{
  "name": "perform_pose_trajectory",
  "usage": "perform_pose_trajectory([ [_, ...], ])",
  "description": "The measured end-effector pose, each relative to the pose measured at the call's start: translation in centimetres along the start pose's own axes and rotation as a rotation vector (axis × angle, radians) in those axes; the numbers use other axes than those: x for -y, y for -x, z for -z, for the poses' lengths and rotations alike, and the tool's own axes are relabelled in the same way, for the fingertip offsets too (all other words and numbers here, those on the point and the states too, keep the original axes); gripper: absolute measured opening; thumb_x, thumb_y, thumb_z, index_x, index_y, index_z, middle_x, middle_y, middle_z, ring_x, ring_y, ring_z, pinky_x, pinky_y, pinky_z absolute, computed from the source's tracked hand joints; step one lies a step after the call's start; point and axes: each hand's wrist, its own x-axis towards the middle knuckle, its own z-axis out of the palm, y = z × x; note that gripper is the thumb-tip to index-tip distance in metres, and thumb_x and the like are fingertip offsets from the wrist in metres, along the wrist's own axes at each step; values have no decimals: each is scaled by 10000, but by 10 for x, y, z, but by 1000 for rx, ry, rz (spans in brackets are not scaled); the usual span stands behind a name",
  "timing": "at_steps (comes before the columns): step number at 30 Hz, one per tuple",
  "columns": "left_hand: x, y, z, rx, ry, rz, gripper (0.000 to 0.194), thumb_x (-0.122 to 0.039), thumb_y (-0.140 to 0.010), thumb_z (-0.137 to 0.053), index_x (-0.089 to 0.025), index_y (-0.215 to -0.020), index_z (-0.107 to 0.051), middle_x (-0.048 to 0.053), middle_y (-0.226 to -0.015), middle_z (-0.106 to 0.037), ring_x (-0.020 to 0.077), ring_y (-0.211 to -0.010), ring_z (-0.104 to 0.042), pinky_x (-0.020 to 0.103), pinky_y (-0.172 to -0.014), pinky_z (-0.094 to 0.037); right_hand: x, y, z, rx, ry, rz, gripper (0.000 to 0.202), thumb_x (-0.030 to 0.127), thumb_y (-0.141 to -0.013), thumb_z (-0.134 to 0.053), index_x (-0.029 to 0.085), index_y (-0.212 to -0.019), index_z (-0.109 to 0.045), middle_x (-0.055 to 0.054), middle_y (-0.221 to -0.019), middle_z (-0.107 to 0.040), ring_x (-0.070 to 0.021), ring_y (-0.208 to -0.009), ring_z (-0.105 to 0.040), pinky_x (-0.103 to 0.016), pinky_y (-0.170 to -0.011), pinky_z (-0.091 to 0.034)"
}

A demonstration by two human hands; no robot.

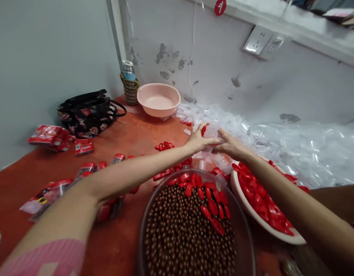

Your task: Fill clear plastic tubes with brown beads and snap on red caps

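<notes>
Bottom centre, a clear bowl (243, 245) brims with small brown balls (182, 237), a scatter of red pieces (211, 207) lying across its far side. Just right of it, a white dish (280, 234) is heaped with more red pieces. Both forearms stretch over these toward the middle of the frame.

At the centre, the left hand (198, 140) and right hand (230, 145) meet, fingertips nearly touching, at the near edge of the big pile of clear bags (280, 142) that runs off to the right along the wall. Left hand: fingers curled and pinched on a small clear bag, a red piece (204, 130) showing at the fingertips. Right hand: fingers drawn together on the same bit of plastic, though exactly what it grips is hard to tell.

My read: this is best done with one hand pinning the bag's mouth while the other works it, keeping the forearms high so they don't sweep red pieces off the bowl.

Left of the frame, red packets (50, 135) and filled bags lie across the red tabletop (131, 134). Farther back, a dark handbag (87, 113), a pink basin (159, 99), and a bottle (128, 71) in a woven holder by the wall.
</notes>
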Motion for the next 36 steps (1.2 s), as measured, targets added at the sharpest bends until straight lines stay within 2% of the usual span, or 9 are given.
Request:
perform_pose_trajectory([
  [3,-24,58,8,61,-35,6,721,-445,-617,-698,-265,-1248,-398,104,-1242,-401,261,-1131,-447,427,-968,-371,16,65,-26,-31,143,86,606,163,-604,-652,201,-1166,-429,-19,-893,-593,-173,-762,-580,-303,-684,-487],
  [7,-36,132,19,317,-141,17,786,-414,-614,-709,-301,-1298,-339,114,-1303,-336,278,-1162,-434,420,-956,-390,-2,131,-65,9,243,168,627,277,-675,-637,201,-1247,-390,-98,-1187,-522,-266,-1069,-508,-422,-900,-419],
  [11,-33,158,23,550,-383,27,948,-289,-565,-750,-350,-1353,-226,97,-1447,-97,356,-1270,-299,438,-964,-376,-29,159,-75,51,366,197,773,294,-639,-678,218,-1321,-320,-116,-1385,-325,-283,-1264,-316,-462,-1027,-275],
  [14,-39,166,27,644,-521,-21,942,-249,-598,-728,-378,-1359,-187,71,-1480,-4,351,-1279,-292,417,-961,-380,-33,175,-66,57,368,199,672,284,-693,-625,252,-1306,-352,-87,-1367,-365,-256,-1245,-363,-437,-994,-340],
  [19,-55,194,47,484,-707,-183,521,-293,-791,-548,-278,-1288,-392,72,-1427,-281,263,-1228,-399,391,-980,-362,-14,217,-66,-244,601,279,297,272,-805,-500,220,-1093,-549,-89,-1219,-518,-232,-1123,-495,-385,-927,-409],
  [23,-52,222,57,410,-731,-221,271,-265,-837,-474,-186,-1068,-593,68,-1056,-629,191,-1000,-573,308,-895,-428,-5,244,-87,-124,719,327,177,253,-856,-433,224,-938,-587,-46,-957,-638,-164,-851,-611,-269,-741,-483],
  [26,-44,235,51,389,-740,-183,217,-229,-826,-483,-180,-973,-635,62,-925,-662,183,-886,-612,290,-824,-456,-4,244,-102,-111,918,327,204,231,-866,-411,232,-978,-581,-46,-1000,-637,-169,-850,-607,-251,-657,-479],
  [31,-33,242,31,375,-708,-152,186,-223,-804,-509,-180,-925,-644,67,-910,-666,201,-883,-617,305,-816,-460,-7,215,-114,-47,1162,412,317,174,-836,-423,204,-1138,-514,-86,-1133,-590,-224,-993,-537,-306,-759,-448],
  [36,-35,242,23,296,-627,-156,356,-248,-791,-539,-185,-1142,-525,81,-1111,-598,206,-1026,-562,335,-902,-425,-20,205,-108,-41,1171,334,289,169,-851,-389,182,-1092,-549,-104,-977,-635,-217,-867,-581,-312,-725,-438],
])
